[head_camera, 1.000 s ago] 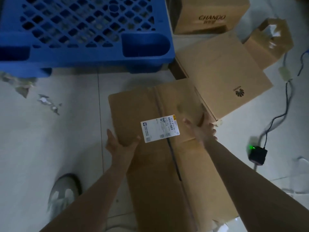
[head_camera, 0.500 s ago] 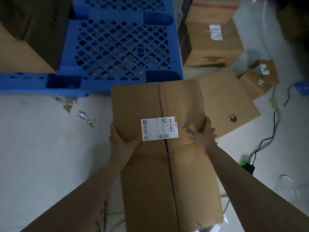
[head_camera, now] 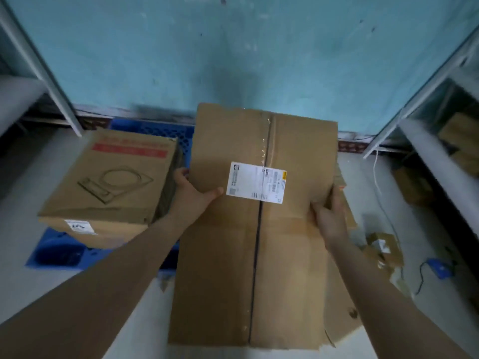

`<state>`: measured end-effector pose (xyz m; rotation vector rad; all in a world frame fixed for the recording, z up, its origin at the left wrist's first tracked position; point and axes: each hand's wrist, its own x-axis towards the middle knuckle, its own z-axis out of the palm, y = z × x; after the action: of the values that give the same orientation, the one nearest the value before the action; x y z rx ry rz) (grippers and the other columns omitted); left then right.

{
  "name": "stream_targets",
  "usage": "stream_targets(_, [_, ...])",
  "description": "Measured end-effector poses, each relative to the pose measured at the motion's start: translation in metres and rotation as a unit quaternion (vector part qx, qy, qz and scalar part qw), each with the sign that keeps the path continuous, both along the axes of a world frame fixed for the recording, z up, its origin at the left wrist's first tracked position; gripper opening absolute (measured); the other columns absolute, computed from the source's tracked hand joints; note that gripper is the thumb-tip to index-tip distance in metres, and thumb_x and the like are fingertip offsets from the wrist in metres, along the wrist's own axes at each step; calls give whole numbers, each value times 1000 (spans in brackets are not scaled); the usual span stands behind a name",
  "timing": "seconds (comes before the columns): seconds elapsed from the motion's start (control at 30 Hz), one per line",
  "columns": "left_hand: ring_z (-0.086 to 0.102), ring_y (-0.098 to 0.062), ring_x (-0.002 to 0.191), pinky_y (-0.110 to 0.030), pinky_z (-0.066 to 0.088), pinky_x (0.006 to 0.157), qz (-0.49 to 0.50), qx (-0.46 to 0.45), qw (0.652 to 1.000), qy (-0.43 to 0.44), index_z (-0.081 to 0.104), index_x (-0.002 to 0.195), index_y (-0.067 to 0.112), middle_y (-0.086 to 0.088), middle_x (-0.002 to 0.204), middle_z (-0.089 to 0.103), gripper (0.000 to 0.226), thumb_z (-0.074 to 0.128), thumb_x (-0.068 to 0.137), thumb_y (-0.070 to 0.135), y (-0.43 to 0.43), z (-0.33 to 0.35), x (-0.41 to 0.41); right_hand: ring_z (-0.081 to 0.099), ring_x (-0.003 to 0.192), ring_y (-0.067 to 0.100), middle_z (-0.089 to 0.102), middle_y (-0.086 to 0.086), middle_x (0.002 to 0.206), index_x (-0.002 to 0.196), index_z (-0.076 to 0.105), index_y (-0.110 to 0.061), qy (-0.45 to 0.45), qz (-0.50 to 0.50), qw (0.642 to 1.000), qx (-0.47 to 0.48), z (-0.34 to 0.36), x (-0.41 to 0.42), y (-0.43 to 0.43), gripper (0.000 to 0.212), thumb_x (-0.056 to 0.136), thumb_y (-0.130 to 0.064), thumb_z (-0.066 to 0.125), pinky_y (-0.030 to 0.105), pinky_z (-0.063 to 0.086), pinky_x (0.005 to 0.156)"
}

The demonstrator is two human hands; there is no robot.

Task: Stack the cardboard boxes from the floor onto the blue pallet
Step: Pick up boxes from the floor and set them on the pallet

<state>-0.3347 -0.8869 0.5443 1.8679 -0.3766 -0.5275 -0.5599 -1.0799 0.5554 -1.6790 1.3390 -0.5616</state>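
I hold a long cardboard box [head_camera: 259, 229] in the centre of the frame, its white label [head_camera: 256, 182] facing up. My left hand [head_camera: 191, 193] grips its left edge and my right hand [head_camera: 329, 216] its right edge, each with the thumb on top and the fingers curled round the side. This box hides the right part of the blue pallet [head_camera: 59, 252]. A red-striped box [head_camera: 111, 182] sits on the pallet at centre left, just beside my left hand. A teal wall [head_camera: 233, 60] fills the top of the frame, with a grey shelf rack at the upper left [head_camera: 26, 81] and another at the right [head_camera: 427, 104]. A small box [head_camera: 383, 247] and a blue device [head_camera: 440, 266] with a cable lie on the floor [head_camera: 26, 294] at the lower right. I count one pallet, two racks and three boxes in plain view. The boxes on the right rack are too blurred to count.
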Motion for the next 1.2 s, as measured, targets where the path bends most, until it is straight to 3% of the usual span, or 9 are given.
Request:
stream_targets(0.07, [47, -9, 99, -18, 38, 75, -13, -15, 999, -25, 18, 137, 21, 6, 119, 41, 93, 82, 71, 34, -14, 52, 41, 46, 129, 36, 46, 15, 144, 150, 30, -26, -6, -1, 1000, -28, 51, 40, -13, 66, 91, -21, 57, 49, 39, 107])
stream_targets(0.17, [46, -10, 101, -22, 37, 80, -33, -34, 997, -57, 16, 142, 22, 9, 117, 39, 94, 79, 74, 33, -37, 100, 91, 44, 131, 33, 46, 12, 146, 153, 23, -32, 6, -17, 999, -43, 95, 93, -34, 69, 93, -26, 55, 31, 35, 104])
stream_targets(0.37, [43, -4, 108, -24, 36, 89, -43, -31, 995, -84, 28, 143, 29, 15, 123, 41, 87, 79, 73, 39, -92, 92, 169, 41, 131, 39, 43, 18, 144, 154, 14, -38, 44, -29, 998, -40, 82, 177, -94, 67, 96, -34, 48, 44, 34, 109])
stream_targets(0.53, [49, -5, 99, -20, 39, 81, -15, -14, 999, -43, 34, 123, 31, 18, 110, 44, 63, 77, 77, 32, -134, 9, 224, 33, 138, 37, 38, 13, 151, 154, 16, -36, 68, -22, 997, 14, -2, 236, -145, 66, 96, -30, 48, 53, 29, 112])
stream_targets(0.6, [49, -4, 102, -18, 40, 82, -27, -7, 999, -18, 36, 131, 28, 20, 111, 45, 65, 75, 79, 29, -150, -32, 244, 30, 139, 38, 37, 14, 152, 154, 15, -34, 97, -23, 994, 31, -41, 260, -164, 66, 97, -29, 47, 52, 26, 113])
stream_targets(0.73, [42, 0, 113, -11, 35, 86, -22, 34, 999, 26, 25, 148, 29, 15, 133, 42, 80, 71, 82, 33, -170, -127, 273, 19, 142, 40, 26, 19, 155, 153, 14, -38, 190, -26, 981, 39, -128, 302, -190, 63, 98, -33, 44, 50, 18, 114])
stream_targets(0.83, [39, -10, 128, -25, 33, 99, -16, 88, 994, 59, 16, 151, 29, 5, 150, 35, 83, 67, 86, 36, -177, -207, 284, 17, 142, 38, 24, 20, 156, 153, 13, -41, 242, -17, 969, 56, -201, 325, -201, 62, 99, -36, 42, 49, 15, 113])
stream_targets(0.97, [33, -21, 138, -42, 30, 110, -12, 166, 983, 76, 12, 152, 30, 1, 155, 30, 83, 64, 87, 37, -181, -310, 295, 24, 136, 38, 30, 21, 150, 153, 9, -42, 303, -12, 949, 92, -309, 340, -204, 63, 98, -38, 41, 50, 19, 110])
stream_targets(1.2, [32, -24, 139, -42, 30, 110, -20, 232, 970, 76, 12, 153, 25, -2, 155, 28, 79, 61, 91, 27, -174, -407, 318, 17, 140, 38, 26, 19, 153, 153, 5, -42, 296, 1, 942, 155, -425, 355, -184, 65, 98, -35, 40, 56, 18, 113])
